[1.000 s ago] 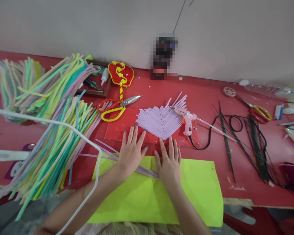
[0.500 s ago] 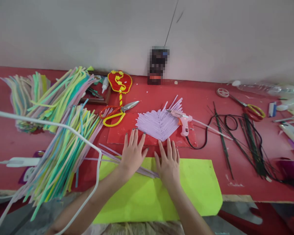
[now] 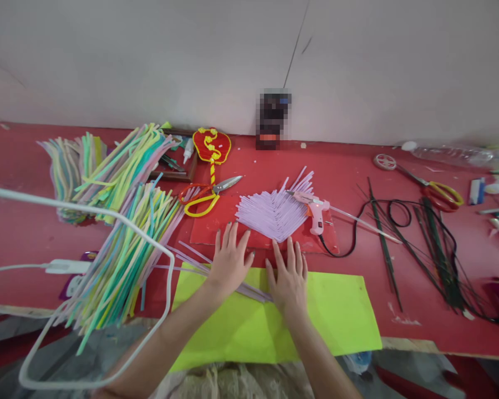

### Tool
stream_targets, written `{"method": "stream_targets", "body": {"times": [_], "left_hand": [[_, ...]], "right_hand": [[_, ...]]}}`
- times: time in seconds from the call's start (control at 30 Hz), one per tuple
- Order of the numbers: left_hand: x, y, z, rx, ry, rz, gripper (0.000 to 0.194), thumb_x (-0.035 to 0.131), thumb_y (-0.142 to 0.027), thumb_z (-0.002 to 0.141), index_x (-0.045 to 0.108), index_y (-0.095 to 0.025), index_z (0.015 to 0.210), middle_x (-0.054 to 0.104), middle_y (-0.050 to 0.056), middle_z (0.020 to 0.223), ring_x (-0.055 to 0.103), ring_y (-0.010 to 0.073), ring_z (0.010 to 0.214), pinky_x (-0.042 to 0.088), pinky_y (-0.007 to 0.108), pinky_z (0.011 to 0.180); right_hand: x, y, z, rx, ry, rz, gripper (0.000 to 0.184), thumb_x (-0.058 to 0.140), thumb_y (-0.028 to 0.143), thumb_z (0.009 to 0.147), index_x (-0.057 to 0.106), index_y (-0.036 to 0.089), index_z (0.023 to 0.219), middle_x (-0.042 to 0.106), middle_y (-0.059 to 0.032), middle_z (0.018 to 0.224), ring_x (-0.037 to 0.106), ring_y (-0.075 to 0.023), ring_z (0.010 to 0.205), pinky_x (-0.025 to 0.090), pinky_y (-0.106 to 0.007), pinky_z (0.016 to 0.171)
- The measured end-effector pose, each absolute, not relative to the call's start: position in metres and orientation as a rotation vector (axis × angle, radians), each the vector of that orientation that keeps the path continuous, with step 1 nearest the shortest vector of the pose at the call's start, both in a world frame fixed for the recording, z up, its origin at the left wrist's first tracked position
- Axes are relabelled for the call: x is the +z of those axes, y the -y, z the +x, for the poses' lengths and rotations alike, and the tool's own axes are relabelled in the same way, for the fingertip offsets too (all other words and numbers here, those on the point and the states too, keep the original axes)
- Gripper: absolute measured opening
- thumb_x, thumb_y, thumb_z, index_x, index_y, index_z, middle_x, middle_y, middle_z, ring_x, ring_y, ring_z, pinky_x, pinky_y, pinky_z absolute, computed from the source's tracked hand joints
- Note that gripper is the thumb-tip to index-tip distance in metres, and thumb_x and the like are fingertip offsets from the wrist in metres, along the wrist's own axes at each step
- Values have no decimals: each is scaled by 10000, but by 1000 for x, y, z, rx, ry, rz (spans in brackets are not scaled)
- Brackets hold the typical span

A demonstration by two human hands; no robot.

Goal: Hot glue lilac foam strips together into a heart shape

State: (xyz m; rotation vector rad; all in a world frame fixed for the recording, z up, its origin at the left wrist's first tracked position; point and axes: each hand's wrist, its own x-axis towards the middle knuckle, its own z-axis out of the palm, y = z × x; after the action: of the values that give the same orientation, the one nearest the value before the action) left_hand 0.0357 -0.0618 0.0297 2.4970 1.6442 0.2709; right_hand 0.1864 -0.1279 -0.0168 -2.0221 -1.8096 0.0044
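My left hand (image 3: pixel 229 260) lies flat with fingers spread, over several loose lilac pipe cleaners (image 3: pixel 251 292) on the yellow-green cloth (image 3: pixel 341 316). My right hand (image 3: pixel 290 277) rests palm down beside it, fingers apart, at the cloth's far edge. Just beyond my fingertips is a leaf-like piece of lilac pipe cleaners (image 3: pixel 270 213) set in a V pattern on a red board (image 3: pixel 208 227). A pink glue gun (image 3: pixel 314 209) with a glue stick in its back lies against the piece's right side.
Bundles of coloured pipe cleaners (image 3: pixel 120 260) cover the left. Scissors (image 3: pixel 210 197) lie by a red-and-yellow ornament (image 3: pixel 212 147). Dark green wires (image 3: pixel 441 255), a black cord and more scissors (image 3: pixel 441 194) are at right. A white tube frame (image 3: pixel 108 213) crosses the left foreground.
The view has shifted slightly, so everything on the table appears a little further right. Both hands stay spread in nearly the same place on the cloth.
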Motion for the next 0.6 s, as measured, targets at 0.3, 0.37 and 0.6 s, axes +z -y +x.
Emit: {"method": "stream_targets", "body": {"times": [0.3, 0.37, 0.6], "left_hand": [[29, 31, 64, 709, -1579, 2340, 102, 523, -150, 850, 493, -201, 767, 577, 34, 788, 562, 203, 818, 481, 354, 774], [19, 32, 69, 792, -1463, 2311, 166, 488, -112, 829, 448, -215, 706, 542, 7, 726, 544, 177, 773, 472, 319, 748], [10, 42, 60, 841, -1225, 1990, 58, 480, -156, 800, 486, -212, 787, 575, -12, 749, 549, 116, 677, 467, 235, 647]], "right_hand": [[-4, 128, 196, 219, 1526, -1726, 224, 462, 258, 928, 585, 194, 1103, 569, -141, 1272, 525, -240, 1205, 436, -484, 989], [-4, 129, 197, 273, 1449, -1677, 106, 511, 277, 905, 559, 197, 855, 649, -91, 973, 618, -197, 949, 501, -380, 840], [-8, 133, 196, 481, 1342, -1677, 238, 534, 279, 865, 428, 219, 662, 467, 50, 595, 465, -101, 529, 396, -215, 523]]}}
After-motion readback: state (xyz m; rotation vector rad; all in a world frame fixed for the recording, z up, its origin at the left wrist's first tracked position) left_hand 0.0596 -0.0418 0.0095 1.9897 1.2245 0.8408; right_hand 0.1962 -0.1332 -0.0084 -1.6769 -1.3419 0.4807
